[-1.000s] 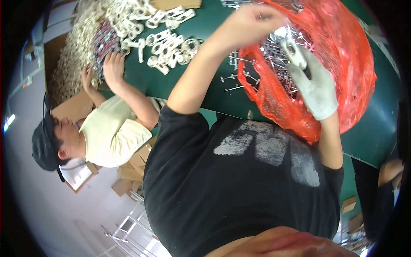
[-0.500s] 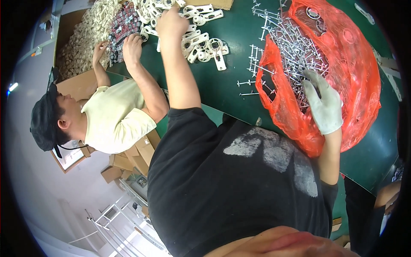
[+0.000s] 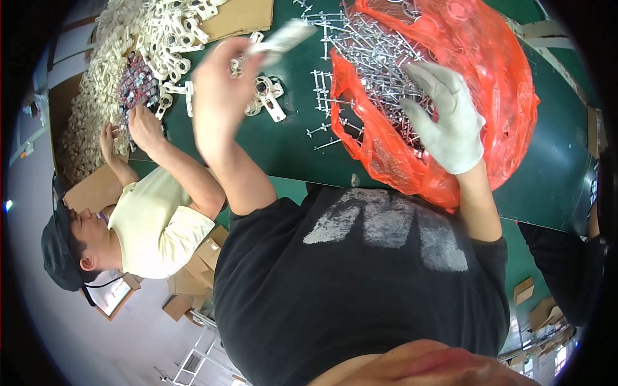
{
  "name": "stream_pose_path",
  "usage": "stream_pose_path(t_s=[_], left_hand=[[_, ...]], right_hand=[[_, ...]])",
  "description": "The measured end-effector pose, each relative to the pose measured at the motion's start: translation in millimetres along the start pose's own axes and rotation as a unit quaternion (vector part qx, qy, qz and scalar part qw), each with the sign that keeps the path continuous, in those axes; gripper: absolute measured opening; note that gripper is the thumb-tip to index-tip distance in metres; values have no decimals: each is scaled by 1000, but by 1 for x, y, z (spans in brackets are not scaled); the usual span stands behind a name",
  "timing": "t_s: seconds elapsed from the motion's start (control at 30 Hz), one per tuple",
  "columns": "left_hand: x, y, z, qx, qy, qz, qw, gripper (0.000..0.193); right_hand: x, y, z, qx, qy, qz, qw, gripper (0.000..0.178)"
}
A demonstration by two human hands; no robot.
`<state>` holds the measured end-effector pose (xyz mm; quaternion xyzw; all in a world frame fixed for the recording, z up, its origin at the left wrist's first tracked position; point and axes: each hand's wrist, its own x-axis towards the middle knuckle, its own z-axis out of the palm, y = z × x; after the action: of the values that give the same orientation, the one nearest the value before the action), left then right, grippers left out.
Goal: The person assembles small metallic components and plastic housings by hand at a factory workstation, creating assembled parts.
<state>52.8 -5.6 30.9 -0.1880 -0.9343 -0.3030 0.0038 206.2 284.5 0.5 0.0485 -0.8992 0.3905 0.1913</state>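
My bare left hand (image 3: 222,77), smeared by motion, is raised over the table and grips a long white plastic part (image 3: 290,38) that sticks out to the right. Under and beside it lie more white plastic parts (image 3: 265,103) with round dark-centred ends. A white glove covers my right hand (image 3: 450,122). Its thumb and fingers are apart, reaching over thin silvery metal pins (image 3: 380,61) heaped in a torn-open red plastic bag (image 3: 496,122). Whether its fingertips touch the pins I cannot tell.
A co-worker in a pale yellow shirt (image 3: 154,225) works at the left beside dark reddish small parts (image 3: 138,83) and a big heap of cream-coloured pieces (image 3: 87,122). Cardboard (image 3: 241,18) lies at the back of the green table (image 3: 290,151). Another dark-clothed person (image 3: 560,270) is at the right edge.
My left hand has come back from the pile of white parts and now carries one to the right. My right hand stays over the pins. The whole view has shifted.
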Motion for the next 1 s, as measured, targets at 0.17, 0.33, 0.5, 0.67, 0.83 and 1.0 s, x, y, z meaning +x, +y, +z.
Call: stream_pose_path(t_s=[0.17,0.33,0.5,0.67,0.83,1.0], left_hand=[[6,93,67,-126,-269,184,937,15],[79,94,116,-148,-158,85,973,24],[100,121,136,88,-77,89,989,45],[105,115,143,46,-15,101,994,40],[77,109,117,-155,-2,232,960,31],[19,102,95,-233,-92,340,906,36]], right_hand=[[0,7,-4,-105,4,-55,993,49],[-11,23,-9,-5,26,98,995,22],[-12,15,-7,15,-6,169,985,18],[-12,13,-8,-23,-23,138,990,22],[-15,21,-9,-68,8,186,980,22],[-8,8,-12,-95,-7,183,979,18]])
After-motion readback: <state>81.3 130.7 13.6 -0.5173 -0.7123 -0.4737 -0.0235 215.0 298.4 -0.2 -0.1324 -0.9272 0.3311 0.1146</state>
